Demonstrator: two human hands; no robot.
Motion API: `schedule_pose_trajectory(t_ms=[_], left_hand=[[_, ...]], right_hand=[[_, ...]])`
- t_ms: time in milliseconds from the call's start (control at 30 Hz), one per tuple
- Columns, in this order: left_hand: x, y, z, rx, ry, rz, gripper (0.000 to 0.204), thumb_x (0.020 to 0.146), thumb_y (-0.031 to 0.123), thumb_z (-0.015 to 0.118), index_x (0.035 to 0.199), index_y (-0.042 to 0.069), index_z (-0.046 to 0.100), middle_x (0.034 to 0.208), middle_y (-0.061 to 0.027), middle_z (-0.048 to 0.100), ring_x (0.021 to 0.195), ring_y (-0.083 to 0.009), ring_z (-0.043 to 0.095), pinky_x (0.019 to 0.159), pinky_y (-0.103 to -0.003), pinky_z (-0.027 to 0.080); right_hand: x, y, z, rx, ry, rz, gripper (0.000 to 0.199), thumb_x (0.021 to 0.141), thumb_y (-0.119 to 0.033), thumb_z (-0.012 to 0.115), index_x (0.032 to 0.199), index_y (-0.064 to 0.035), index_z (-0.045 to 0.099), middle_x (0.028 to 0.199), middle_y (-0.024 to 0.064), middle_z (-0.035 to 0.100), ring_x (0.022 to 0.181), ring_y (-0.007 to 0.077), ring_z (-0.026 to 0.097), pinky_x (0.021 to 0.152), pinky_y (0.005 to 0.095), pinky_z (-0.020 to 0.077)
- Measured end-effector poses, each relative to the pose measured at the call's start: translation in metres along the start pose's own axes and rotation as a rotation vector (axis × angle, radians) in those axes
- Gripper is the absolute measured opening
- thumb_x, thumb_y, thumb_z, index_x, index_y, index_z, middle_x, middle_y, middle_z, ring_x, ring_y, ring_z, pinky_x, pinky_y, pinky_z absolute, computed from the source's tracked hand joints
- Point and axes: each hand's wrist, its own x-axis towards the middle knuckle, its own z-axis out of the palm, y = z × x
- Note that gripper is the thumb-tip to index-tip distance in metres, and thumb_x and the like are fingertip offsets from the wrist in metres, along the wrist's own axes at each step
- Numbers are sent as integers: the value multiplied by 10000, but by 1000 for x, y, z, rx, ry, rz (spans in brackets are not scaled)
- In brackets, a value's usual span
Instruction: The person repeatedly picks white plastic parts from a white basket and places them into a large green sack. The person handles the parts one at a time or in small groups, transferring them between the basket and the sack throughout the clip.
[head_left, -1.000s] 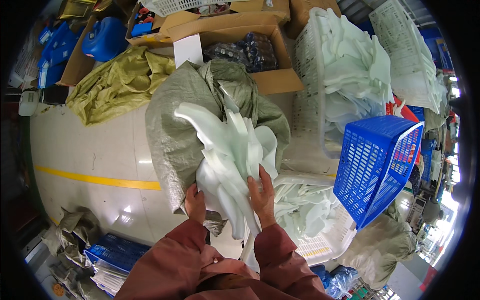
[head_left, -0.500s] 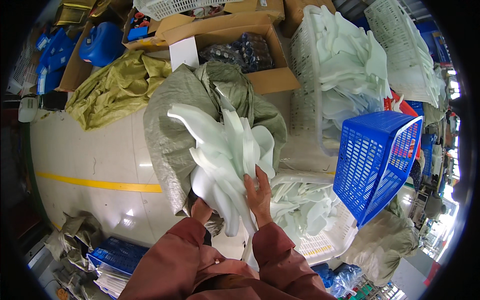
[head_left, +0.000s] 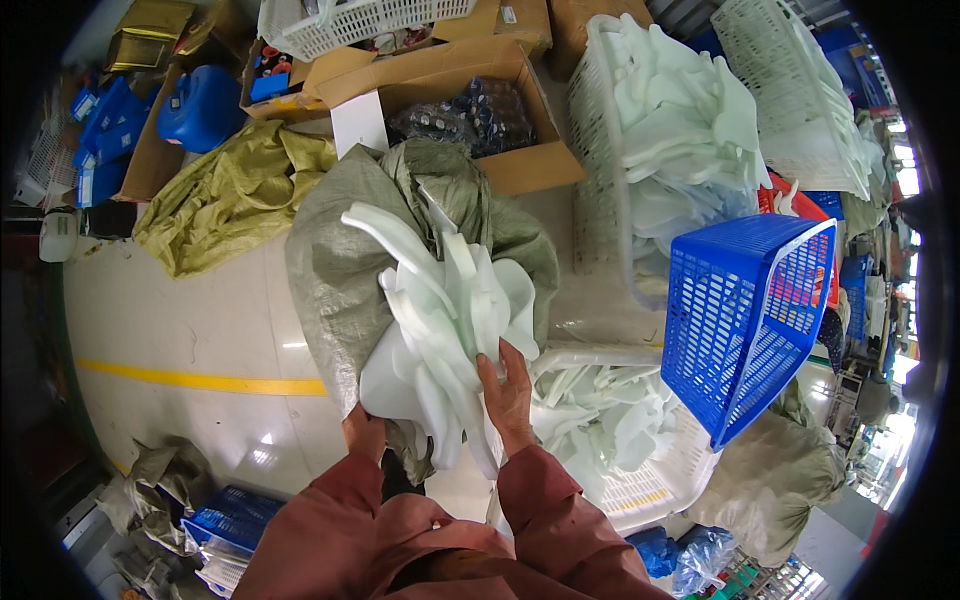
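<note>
A bundle of pale, curved, foam-like pieces (head_left: 440, 330) stands up in the mouth of a grey-green woven sack (head_left: 335, 260) in front of me. My right hand (head_left: 508, 395) grips the bundle's near right side, thumb and fingers against the pieces. At the bundle's lower left, my left hand (head_left: 363, 432) is closed on the sack's edge; its fingers are partly hidden. Just right of my right hand, a white basket (head_left: 640, 500) holds more loose pale pieces (head_left: 605, 420).
A blue basket (head_left: 735, 310) stands tilted at the right. Behind it, a tall white crate (head_left: 600, 150) is heaped with similar pieces. Beyond the sack are an open cardboard box (head_left: 540, 165), a yellow-green sack (head_left: 235, 190) and a blue jug (head_left: 203, 110). Yellow tape (head_left: 200, 380) crosses the floor.
My left hand has moved left from under the pieces to the sack's edge. The lower pieces have spread left. My right hand stays against the bundle, and the view has shifted slightly.
</note>
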Motion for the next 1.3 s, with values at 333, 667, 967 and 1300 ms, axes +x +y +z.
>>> schedule_pose_trajectory(t_ms=[333, 667, 967, 1300], left_hand=[[-51, 94, -84, 89, 143, 549, 114, 854, 10, 679, 966, 17, 697, 924, -111, 659, 826, -236, 638, 726, -320, 515], [-61, 94, -119, -1115, 107, -80, 104, 937, 87, 650, 1025, 38, 674, 986, -33, 665, 906, -134, 601, 854, -287, 481], [-135, 125, -192, -788, -86, 242, 108, 827, 132, 730, 840, 31, 693, 872, -64, 653, 808, -149, 578, 758, -295, 436], [-150, 80, -238, -370, -7, 53, 83, 923, 48, 601, 910, 33, 681, 979, -155, 713, 938, -276, 698, 814, -385, 565]], right_hand=[[-4, 4, -18, 135, 0, 147, 451, 910, -213, 712, 1274, 20, 584, 1226, 157, 609, 1100, 272, 595, 942, 349, 466], [-3, 10, -6, -139, -54, -61, 438, 885, -244, 698, 1238, -1, 609, 1248, 195, 607, 1159, 360, 589, 965, 401, 486], [-8, -19, 28, -308, -153, -114, 393, 886, -217, 690, 1233, -46, 618, 1176, 149, 625, 1044, 357, 628, 862, 439, 523], [6, -20, 90, -629, -394, 47, 335, 900, -305, 628, 1173, -111, 631, 1102, 156, 628, 975, 358, 659, 805, 482, 545]])
